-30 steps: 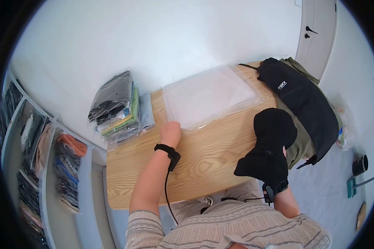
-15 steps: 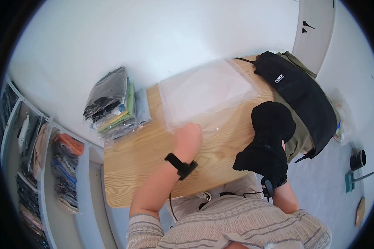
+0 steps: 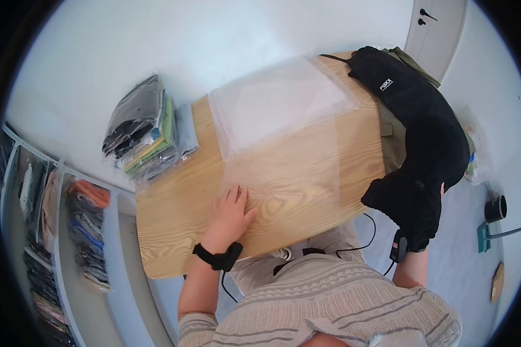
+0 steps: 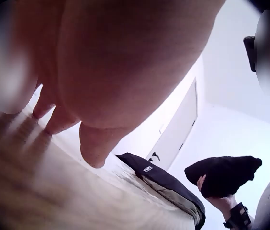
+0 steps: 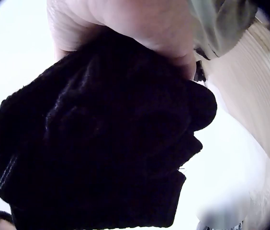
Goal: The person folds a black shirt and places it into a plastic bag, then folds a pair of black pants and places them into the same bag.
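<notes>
My left hand (image 3: 228,217) rests on the wooden table with its fingers fairly straight, fingertips at the near left corner of a clear plastic bag (image 3: 283,176). That thin bag lies flat, stretching from the bag stack towards the front edge. Behind it is the stack of clear bags (image 3: 278,104). In the right wrist view my right hand (image 5: 125,19) grips a dark, fuzzy black knit hat (image 5: 101,129), its fingers pressed into the fabric. Seen from the head, the hat hangs over the table's right side and hides most of that hand.
A black FOXX-labelled cloth item (image 3: 399,92) lies over olive fabric (image 3: 392,139) at the table's right end. Bagged folded clothes (image 3: 150,124) are piled at the back left. Shelves (image 3: 118,231) of packed garments stand left; a black bin (image 3: 495,209) stands on the floor right.
The left hand went from a curled hold at the stack's front to lying flat nearer the front edge. One clear bag now lies further forward. The right hand moved right with the hat.
</notes>
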The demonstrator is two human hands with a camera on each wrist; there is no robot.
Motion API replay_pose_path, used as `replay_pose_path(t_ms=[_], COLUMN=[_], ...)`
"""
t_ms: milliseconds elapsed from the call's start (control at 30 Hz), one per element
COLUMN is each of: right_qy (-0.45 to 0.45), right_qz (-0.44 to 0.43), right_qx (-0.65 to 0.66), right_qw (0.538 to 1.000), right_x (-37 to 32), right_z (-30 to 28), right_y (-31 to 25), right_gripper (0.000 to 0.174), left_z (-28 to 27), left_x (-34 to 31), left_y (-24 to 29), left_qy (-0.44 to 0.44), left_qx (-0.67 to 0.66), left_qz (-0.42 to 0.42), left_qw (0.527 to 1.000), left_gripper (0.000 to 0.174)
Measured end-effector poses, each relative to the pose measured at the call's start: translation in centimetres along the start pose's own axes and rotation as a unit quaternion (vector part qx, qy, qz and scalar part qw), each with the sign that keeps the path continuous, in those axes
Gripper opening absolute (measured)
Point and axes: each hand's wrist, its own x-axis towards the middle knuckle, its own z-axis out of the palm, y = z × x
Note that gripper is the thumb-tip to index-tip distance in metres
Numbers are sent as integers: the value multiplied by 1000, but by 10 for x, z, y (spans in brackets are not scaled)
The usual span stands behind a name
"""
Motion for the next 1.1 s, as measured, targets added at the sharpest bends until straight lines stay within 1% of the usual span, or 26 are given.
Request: replay_pose_path(t_ms=[67,100,167,200,233,267,300,367,433,467,533,600,667,767,800,833,867,900,967,1033,1067,1100], right_qy=[-4,-25,-44,-1,42,43,26,9,-20,-17,-59,-40,-23,-30,-42,-54,-53,-45,-36,-8,-8,-20], right_qz=[7,9,14,-18,-50,-49,-14,24,35,37,52,48,45,58,61,63,63,68,72,75,76,82], right_qx=[25,38,46,-12,-71,-74,-33,4,22,19,9,-12,-29,-19,9,38,38,20,2,-31,-33,-143], right_qw=[1000,999,998,1000,995,995,999,1000,999,999,997,998,998,998,997,996,996,996,997,997,997,986], right_x=[-3,-4,3,16,21,22,19,12,6,3,-1,-2,-3,-5,-6,-7,-6,-6,-5,-5,-2,4], right_z=[9,12,2,-16,-21,-23,-16,-5,3,4,4,2,2,6,6,6,5,5,4,2,0,-3], right_y=[4,7,10,12,13,14,16,17,14,13,11,10,11,13,15,16,16,16,15,16,11,2], right_gripper=[50,49,48,48,48,48,48,47,49,49,51,52,53,54,54,54,54,54,54,54,54,57], left_z=[-19,-23,-29,-33,-36,-37,-32,-13,-2,1,0,-2,-4,6,5,2,1,3,11,18,19,15], left_x=[-8,-11,-17,-18,-17,-16,-14,-10,-9,-9,-6,-3,1,4,5,6,7,6,4,7,9,12], left_y=[34,46,64,68,71,72,69,57,52,51,54,60,63,58,58,57,56,52,43,36,34,35], left_qy=[-28,-30,-83,-85,-102,-118,-119,14,7,-1,-9,-19,-13,0,0,-2,-4,-6,11,22,34,33], left_qx=[91,86,12,9,-30,-69,-72,-68,-71,-72,-92,-113,-108,-100,-100,-120,-138,-139,-100,-105,-109,-110], left_qz=[-30,-31,-25,-25,-27,-29,-31,73,64,57,45,31,17,-4,-5,-6,-5,-5,23,23,22,20], left_qw=[995,995,996,996,994,990,990,995,995,996,995,993,994,995,995,993,990,990,995,994,993,993], left_gripper=[54,54,51,51,50,48,48,49,49,50,50,51,51,52,52,52,53,53,52,51,50,50])
